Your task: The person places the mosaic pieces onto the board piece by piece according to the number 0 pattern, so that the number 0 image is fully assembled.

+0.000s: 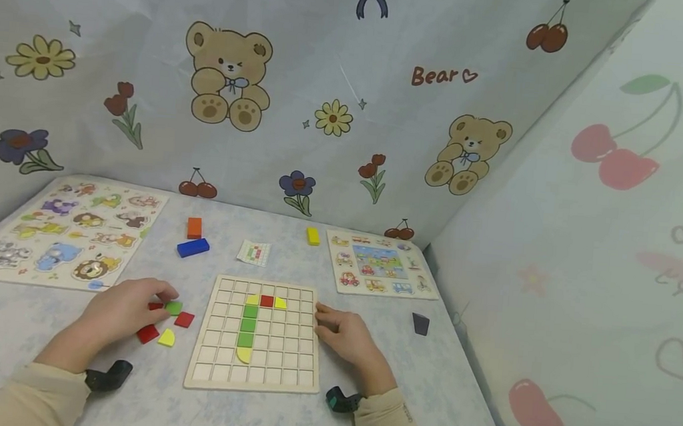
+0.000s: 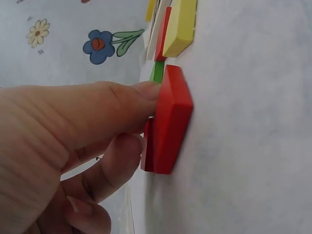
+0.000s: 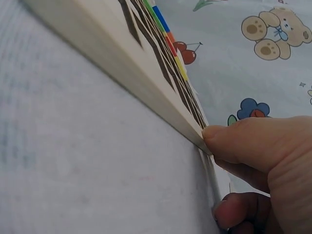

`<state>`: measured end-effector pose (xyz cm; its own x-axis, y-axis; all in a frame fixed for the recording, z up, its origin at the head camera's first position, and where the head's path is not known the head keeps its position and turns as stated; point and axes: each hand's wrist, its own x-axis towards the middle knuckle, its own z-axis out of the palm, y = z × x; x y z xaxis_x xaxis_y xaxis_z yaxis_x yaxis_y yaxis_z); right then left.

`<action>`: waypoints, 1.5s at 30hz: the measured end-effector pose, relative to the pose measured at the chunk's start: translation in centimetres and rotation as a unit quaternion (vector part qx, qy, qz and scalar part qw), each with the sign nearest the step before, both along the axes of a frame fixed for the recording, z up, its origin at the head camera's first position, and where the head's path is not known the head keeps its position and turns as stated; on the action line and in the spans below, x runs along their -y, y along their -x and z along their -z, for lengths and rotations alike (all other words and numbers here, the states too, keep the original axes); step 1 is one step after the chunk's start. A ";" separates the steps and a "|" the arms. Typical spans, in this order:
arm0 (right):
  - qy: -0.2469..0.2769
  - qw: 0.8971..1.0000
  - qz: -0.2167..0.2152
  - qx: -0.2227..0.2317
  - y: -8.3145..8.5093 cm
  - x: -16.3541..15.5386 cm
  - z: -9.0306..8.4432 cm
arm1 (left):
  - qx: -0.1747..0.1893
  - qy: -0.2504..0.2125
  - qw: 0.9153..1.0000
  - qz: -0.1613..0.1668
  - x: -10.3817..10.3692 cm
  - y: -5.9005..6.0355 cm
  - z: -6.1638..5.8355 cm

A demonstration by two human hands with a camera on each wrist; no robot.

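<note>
A wooden grid board [image 1: 254,366] lies flat on the table, with yellow, red and green tiles set in it in a stem shape. Left of it lie loose tiles: a green one [image 1: 174,307], red ones [image 1: 184,319] and a yellow one [image 1: 166,338]. My left hand [image 1: 129,307] hovers over them with curled fingers. Its thumb [image 2: 141,95] and forefinger pinch a red tile [image 2: 147,146] behind a nearer red tile [image 2: 168,122]. My right hand [image 1: 344,333] rests at the board's right edge [image 3: 161,105], thumb tip [image 3: 214,136] pressed against it.
At far left lies an animal puzzle board [image 1: 63,228], and at back right a vehicle puzzle board [image 1: 380,263]. Orange [image 1: 194,227], blue [image 1: 193,247] and yellow [image 1: 313,235] blocks and a pattern card [image 1: 253,252] lie behind the grid. A dark block [image 1: 420,323] sits near the right wall.
</note>
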<state>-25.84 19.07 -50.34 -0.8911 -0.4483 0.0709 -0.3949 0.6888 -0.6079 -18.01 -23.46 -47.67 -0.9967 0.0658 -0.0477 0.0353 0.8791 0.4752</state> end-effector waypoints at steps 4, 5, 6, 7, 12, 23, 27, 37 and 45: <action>0.000 1.000 0.003 0.000 -0.1 0.0 0.1 | -0.004 0.002 1.000 0.004 0.0 0.1 0.2; 0.000 1.000 0.003 0.000 -0.1 0.0 0.2 | -0.006 0.005 1.000 0.004 0.1 0.2 0.2; 0.001 1.000 0.004 0.001 -0.1 0.0 0.1 | -0.009 0.008 1.000 0.005 0.1 0.3 0.2; 0.002 1.000 0.004 0.001 -0.1 -0.1 0.1 | -0.011 0.011 1.000 0.006 0.1 0.4 0.2; 0.007 1.000 0.002 0.003 -0.2 -0.1 0.0 | -0.016 0.022 1.000 0.004 0.2 0.6 0.2; 0.003 1.000 -0.005 0.002 -0.3 -0.3 -0.2 | -0.038 0.026 0.999 0.008 -0.4 0.2 -0.2; 0.000 1.000 -0.004 0.000 -0.3 -0.3 -0.2 | -0.049 0.008 0.999 0.008 -1.5 -0.2 -0.5; 0.000 1.000 -0.007 -0.009 -0.3 -0.3 -0.3 | -0.073 -0.058 0.995 0.033 -6.4 -1.2 -0.2; -0.003 1.000 -0.011 -0.009 -0.3 -0.3 -0.4 | -0.080 -0.089 0.990 0.080 -10.5 -2.8 -0.3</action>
<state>-25.58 19.33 -49.95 -0.8798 -0.4677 0.0853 -0.4210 0.6831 -0.5967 -15.25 -13.01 -47.41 -0.9664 0.2172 0.1371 0.2555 0.7585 0.5994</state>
